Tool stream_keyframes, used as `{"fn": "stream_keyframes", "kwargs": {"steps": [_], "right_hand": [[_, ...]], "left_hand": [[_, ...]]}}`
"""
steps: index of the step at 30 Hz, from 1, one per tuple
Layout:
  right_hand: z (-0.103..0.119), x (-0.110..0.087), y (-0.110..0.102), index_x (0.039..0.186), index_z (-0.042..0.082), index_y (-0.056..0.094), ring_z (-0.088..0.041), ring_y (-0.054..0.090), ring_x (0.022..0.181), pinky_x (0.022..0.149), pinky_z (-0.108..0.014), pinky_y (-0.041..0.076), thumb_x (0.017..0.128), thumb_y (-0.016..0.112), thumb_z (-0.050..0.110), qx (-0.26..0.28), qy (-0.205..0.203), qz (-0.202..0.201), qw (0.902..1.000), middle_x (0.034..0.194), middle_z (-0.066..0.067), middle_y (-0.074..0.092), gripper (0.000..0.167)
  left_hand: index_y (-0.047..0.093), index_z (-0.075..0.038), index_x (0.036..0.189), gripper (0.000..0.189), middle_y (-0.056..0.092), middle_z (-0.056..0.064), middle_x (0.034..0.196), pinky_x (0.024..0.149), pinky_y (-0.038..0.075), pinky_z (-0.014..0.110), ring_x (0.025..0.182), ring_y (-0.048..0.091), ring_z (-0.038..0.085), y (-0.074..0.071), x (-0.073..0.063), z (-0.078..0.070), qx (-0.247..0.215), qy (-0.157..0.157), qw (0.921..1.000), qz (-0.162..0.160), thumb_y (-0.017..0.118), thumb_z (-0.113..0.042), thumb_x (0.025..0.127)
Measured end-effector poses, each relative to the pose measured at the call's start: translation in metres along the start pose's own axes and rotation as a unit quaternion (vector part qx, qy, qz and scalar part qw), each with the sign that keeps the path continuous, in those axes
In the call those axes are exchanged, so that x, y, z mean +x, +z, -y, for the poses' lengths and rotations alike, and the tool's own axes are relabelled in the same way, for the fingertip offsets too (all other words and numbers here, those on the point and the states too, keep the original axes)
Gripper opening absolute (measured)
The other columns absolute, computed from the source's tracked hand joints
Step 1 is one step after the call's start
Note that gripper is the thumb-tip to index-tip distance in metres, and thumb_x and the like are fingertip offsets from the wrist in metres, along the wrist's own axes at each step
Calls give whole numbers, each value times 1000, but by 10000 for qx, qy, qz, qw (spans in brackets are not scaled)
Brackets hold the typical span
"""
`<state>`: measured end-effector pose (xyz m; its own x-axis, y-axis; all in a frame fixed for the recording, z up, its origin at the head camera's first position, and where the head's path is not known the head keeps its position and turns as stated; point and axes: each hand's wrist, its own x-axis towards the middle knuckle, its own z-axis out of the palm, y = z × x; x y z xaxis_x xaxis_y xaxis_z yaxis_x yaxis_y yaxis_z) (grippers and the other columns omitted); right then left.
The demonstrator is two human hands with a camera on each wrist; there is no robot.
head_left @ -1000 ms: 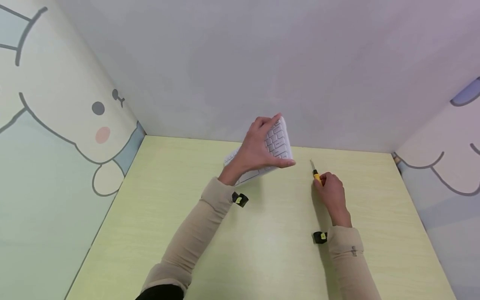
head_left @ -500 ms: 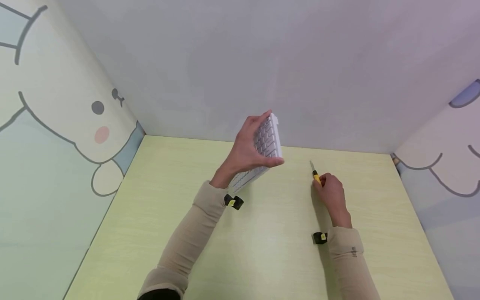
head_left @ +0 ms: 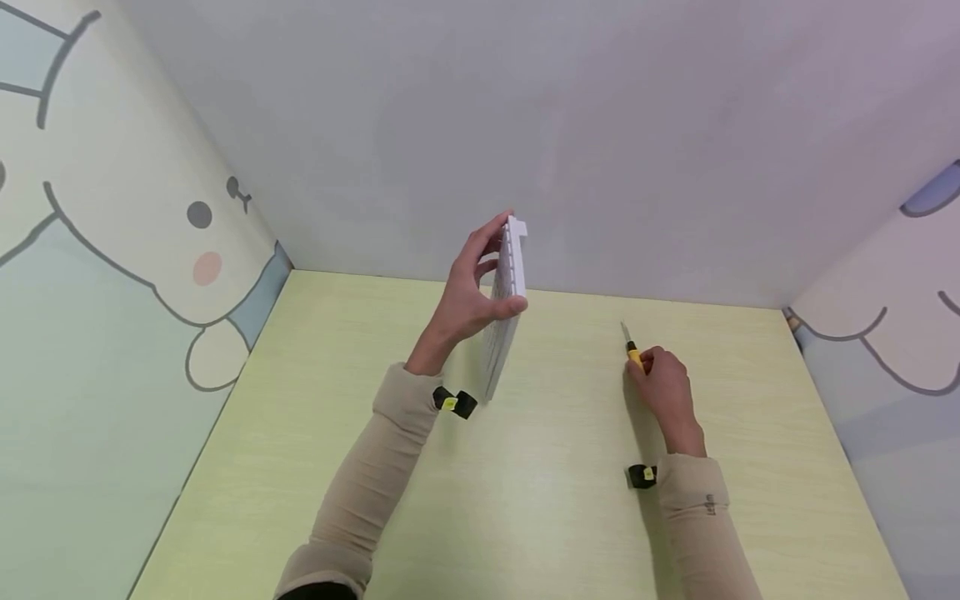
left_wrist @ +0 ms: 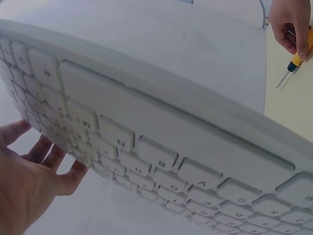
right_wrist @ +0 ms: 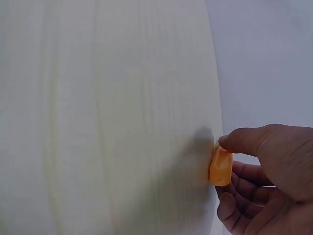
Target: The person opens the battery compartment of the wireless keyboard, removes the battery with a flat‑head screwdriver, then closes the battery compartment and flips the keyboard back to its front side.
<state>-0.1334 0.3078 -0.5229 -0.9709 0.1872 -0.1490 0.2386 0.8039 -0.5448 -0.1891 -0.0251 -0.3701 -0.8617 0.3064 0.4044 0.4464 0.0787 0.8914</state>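
A white keyboard (head_left: 512, 267) is held up on its side by my left hand (head_left: 461, 304), which grips it by one end with the thumb at the near edge and fingers at the far edge. In the left wrist view the keys of the keyboard (left_wrist: 161, 142) fill most of the picture. My right hand (head_left: 664, 390) pinches the yellow handle of a screwdriver (head_left: 634, 353) low over the table. Its metal shaft points toward the back wall. Only the handle end of the screwdriver (right_wrist: 221, 169) shows in the right wrist view.
The pale yellow table (head_left: 555, 483) meets a grey wall (head_left: 420, 142) at its back edge. Side walls with cartoon drawings (head_left: 150, 250) rise at left and right. A small black wrist camera (head_left: 454, 403) sits on the left wrist, another (head_left: 642, 476) on the right.
My left hand has moved left and turned the keyboard, so its key face now shows nearly edge-on in the head view. The right hand and the screwdriver have stayed in place.
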Motion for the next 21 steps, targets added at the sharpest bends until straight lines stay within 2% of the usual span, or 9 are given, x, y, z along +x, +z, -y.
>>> {"fn": "stream_keyframes", "kwargs": {"steps": [6, 12, 18, 21], "right_hand": [[0, 0, -1, 119, -9, 57, -30, 57, 85, 67, -30, 47, 101, 57, 25, -23, -17, 20, 10000, 106, -25, 61, 39], [-1, 0, -1, 119, -9, 57, -30, 58, 85, 67, -30, 47, 101, 57, 24, 24, 5, 16, 10000, 107, -25, 62, 38], [0, -2, -2, 120, -8, 57, -31, 57, 86, 68, -32, 47, 101, 58, 26, 6, -38, -57, 10000, 107, -25, 60, 39], [1, -3, -2, 125, -7, 55, -33, 56, 89, 69, -35, 46, 101, 60, 30, -39, -165, -161, 9997, 112, -25, 57, 44]], "left_hand": [[31, -9, 159, 140, 45, 18, 145, 111, 46, 50, 124, 45, 20, -5, -1, 4, -486, 94, 9987, -126, 69, -95, 55], [30, -4, 158, 142, 45, 23, 143, 107, 45, 50, 123, 47, 16, -7, -2, 6, -1088, 308, 9934, -185, 73, -91, 55], [28, -3, 158, 143, 45, 22, 143, 104, 46, 39, 124, 47, 15, -8, -3, 5, -1271, 375, 9910, -166, 75, -90, 55], [28, -3, 158, 143, 45, 21, 144, 103, 46, 37, 124, 47, 15, -9, -3, 6, -1326, 372, 9903, -190, 75, -89, 54]]}}
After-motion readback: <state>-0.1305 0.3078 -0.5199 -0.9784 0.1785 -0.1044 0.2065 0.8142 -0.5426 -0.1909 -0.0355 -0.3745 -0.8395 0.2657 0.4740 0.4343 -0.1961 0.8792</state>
